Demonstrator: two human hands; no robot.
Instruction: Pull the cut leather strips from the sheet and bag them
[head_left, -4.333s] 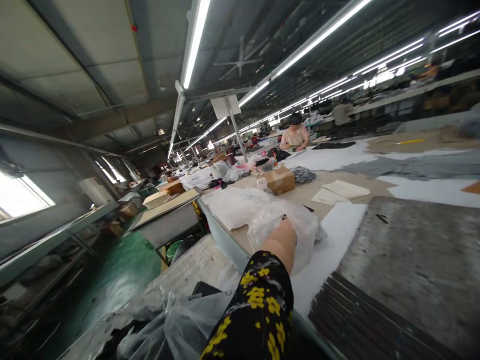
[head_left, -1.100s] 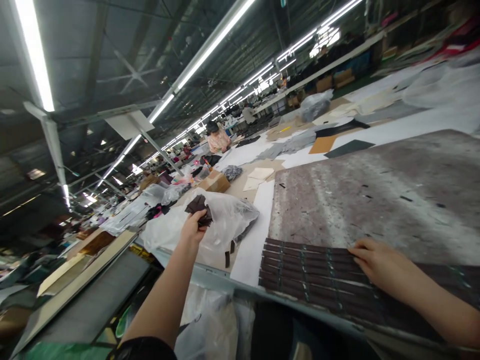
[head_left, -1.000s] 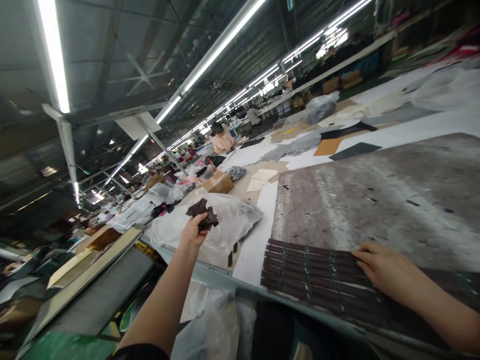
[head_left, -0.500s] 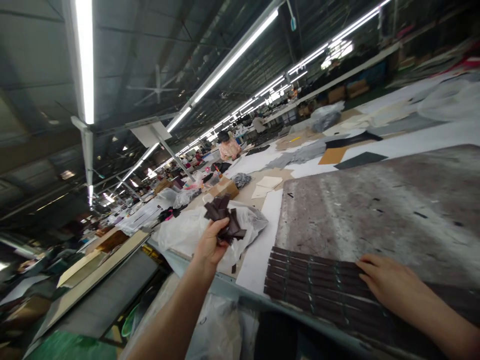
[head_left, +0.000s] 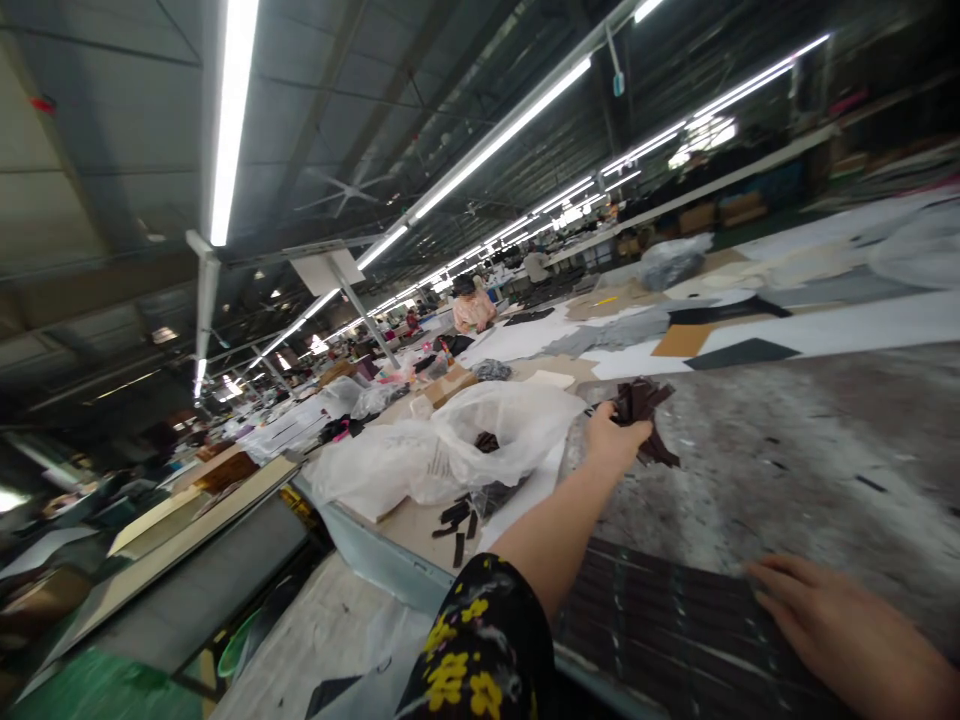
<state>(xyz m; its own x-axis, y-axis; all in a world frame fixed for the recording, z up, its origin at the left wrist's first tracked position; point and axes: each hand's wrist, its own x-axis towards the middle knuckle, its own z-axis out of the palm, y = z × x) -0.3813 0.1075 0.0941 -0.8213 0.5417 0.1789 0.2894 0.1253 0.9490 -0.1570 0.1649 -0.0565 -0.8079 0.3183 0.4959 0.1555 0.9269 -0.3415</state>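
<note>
My left hand (head_left: 611, 442) is closed around a loose bunch of dark brown strips (head_left: 649, 415), held above the worn grey-brown board. The strips fan out past the fingertips in several directions. Lower right, my right hand (head_left: 832, 610) rests with fingers stretched out at the upper edge of dark strips laid in rows (head_left: 667, 610). Thin pale lines cross those rows. An open white plastic bag (head_left: 517, 405) left of my left hand has a dark clump inside. Several loose dark strips (head_left: 457, 520) lie in front of the bag.
The worn board (head_left: 750, 460) fills the right side. Beyond it lie an orange piece (head_left: 681, 341) and a dark grey piece (head_left: 742, 353) on white sheets. A cardboard box (head_left: 450, 384) stands behind the bag. Another person (head_left: 472, 308) is farther along the table.
My left hand, with the bunch of strips, has moved right from in front of the plastic bag to over the board. The bag's opening and loose strips now show. My right hand stays by the rows.
</note>
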